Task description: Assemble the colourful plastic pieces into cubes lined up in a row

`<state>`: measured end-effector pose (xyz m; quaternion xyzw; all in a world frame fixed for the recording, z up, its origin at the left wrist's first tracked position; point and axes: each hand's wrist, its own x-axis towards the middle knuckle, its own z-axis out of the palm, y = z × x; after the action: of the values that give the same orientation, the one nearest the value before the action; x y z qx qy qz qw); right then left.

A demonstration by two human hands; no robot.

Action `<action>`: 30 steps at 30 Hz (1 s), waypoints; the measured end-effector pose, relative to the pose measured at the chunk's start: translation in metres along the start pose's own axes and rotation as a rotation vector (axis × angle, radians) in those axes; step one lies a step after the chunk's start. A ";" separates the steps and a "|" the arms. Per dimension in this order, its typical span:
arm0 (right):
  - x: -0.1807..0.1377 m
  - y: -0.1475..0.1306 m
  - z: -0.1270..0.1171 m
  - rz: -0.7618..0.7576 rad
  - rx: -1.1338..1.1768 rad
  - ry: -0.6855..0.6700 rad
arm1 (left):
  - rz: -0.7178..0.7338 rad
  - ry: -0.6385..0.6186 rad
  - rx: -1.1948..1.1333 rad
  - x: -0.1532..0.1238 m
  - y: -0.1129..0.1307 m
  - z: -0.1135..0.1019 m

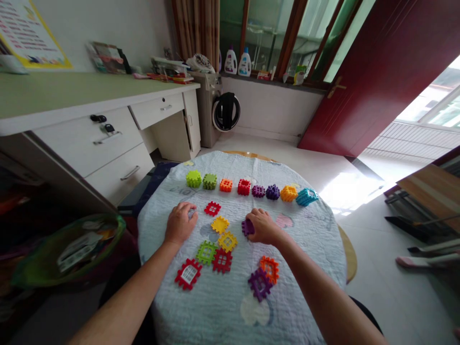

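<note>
My right hand (pixel 263 225) has its fingers closed on a purple interlocking building tile (pixel 246 228), partly hidden under them, at the middle of the cloth. My left hand (pixel 181 222) rests on the cloth, thumb and fingers loosely curved and apart, with nothing seen in it. Closest to it lies a small red tile (pixel 212 208). Between the hands are two yellow tiles (pixel 227 241); nearer me lie a green tile (pixel 206 252), a dark red tile (pixel 222 260) and a red tile (pixel 189 274). An orange tile (pixel 269 269) touches a purple windowed tile (pixel 260 284) at front right.
Along the far side runs a row of tile groups by colour, from lime green (pixel 193 178) to blue (pixel 306 196). A pale blue cloth (pixel 294 306) covers the round table. A white desk (pixel 108 139) stands left, a washing machine (pixel 209 105) behind, a red door (pixel 359 81) right.
</note>
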<state>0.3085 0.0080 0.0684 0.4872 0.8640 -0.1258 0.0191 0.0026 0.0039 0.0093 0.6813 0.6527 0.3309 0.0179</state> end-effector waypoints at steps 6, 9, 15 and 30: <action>0.032 0.036 -0.031 0.160 -0.066 0.226 | 0.007 -0.003 0.011 0.000 0.000 0.000; 0.056 0.064 -0.049 0.281 -0.080 0.260 | 0.009 0.001 0.012 0.000 0.000 0.000; 0.086 0.094 -0.058 0.330 -0.077 0.164 | -0.004 -0.002 -0.006 0.000 0.001 -0.002; 0.042 0.074 -0.051 0.217 0.036 0.344 | -0.020 -0.011 0.021 0.000 0.000 0.000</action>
<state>0.3537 0.0922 0.0960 0.5918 0.7947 -0.0533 -0.1239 0.0023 0.0040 0.0098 0.6766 0.6630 0.3199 0.0178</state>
